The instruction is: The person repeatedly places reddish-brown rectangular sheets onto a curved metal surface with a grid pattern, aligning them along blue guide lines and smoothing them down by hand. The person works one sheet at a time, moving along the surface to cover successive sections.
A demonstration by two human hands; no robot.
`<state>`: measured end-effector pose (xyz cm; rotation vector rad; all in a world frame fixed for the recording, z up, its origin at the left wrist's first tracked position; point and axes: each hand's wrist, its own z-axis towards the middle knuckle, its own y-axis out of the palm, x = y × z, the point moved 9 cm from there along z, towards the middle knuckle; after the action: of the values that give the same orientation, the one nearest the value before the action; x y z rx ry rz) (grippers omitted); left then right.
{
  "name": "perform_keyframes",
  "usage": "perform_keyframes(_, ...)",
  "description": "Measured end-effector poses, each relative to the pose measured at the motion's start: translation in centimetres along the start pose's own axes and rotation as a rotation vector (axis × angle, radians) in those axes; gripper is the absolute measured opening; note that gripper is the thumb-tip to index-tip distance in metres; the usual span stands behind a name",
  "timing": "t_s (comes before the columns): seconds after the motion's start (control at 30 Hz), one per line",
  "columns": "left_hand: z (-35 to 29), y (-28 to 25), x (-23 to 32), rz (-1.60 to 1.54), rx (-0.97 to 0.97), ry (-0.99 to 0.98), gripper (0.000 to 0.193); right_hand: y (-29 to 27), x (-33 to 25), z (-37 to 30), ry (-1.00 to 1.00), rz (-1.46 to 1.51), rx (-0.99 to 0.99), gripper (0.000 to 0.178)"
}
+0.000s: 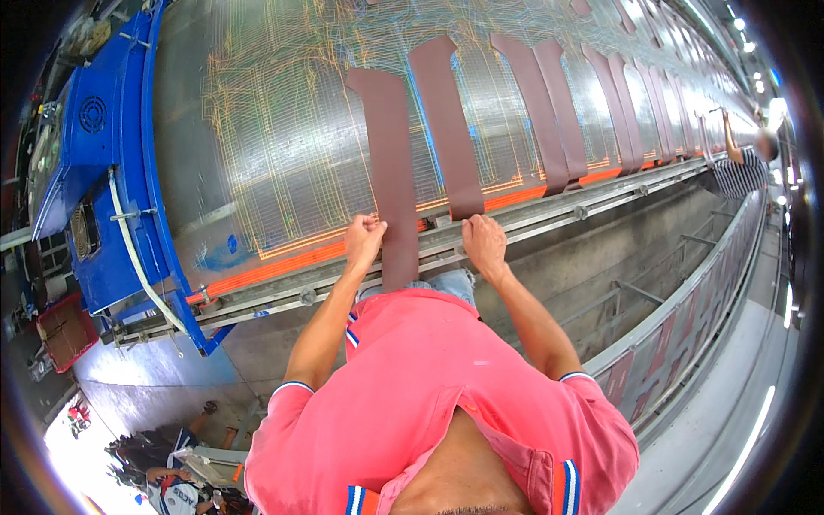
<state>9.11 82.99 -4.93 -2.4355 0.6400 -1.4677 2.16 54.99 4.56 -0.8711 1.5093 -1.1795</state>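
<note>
A long dark brown strip (388,146) lies flat on a big grey sheet-metal surface (283,129) marked with thin coloured lines; its lower end hangs over the metal rail. My left hand (364,239) is closed on the left edge of this strip at the rail. My right hand (483,241) is closed at the lower end of a second brown strip (446,120), just right of the first. Between my arms the first strip runs down toward my pink shirt.
More brown strips (558,103) lie in a row to the right. A metal rail with an orange band (283,266) runs along the edge. A blue machine frame (103,172) stands at left. Another person (747,163) works far right. A railing (687,318) is below right.
</note>
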Motion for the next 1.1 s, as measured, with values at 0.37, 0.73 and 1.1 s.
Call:
perform_keyframes(0.37,-1.1,3.8,-1.3,-0.69,-0.277,-0.464,0.025,8.3,-5.2,-2.1,0.342,0.561,-0.012,0.033)
perform_keyframes(0.73,4.5,2.4,0.4,-0.569,-0.33,-0.348,0.05,6.0,-8.2,-1.0,0.422,1.148,-0.347,0.019)
perform_keyframes(1.1,18.5,6.7,12.0,-1.107,-0.707,-0.243,0.048,-0.8,-5.6,-3.6,0.313,1.319,-0.411,0.018)
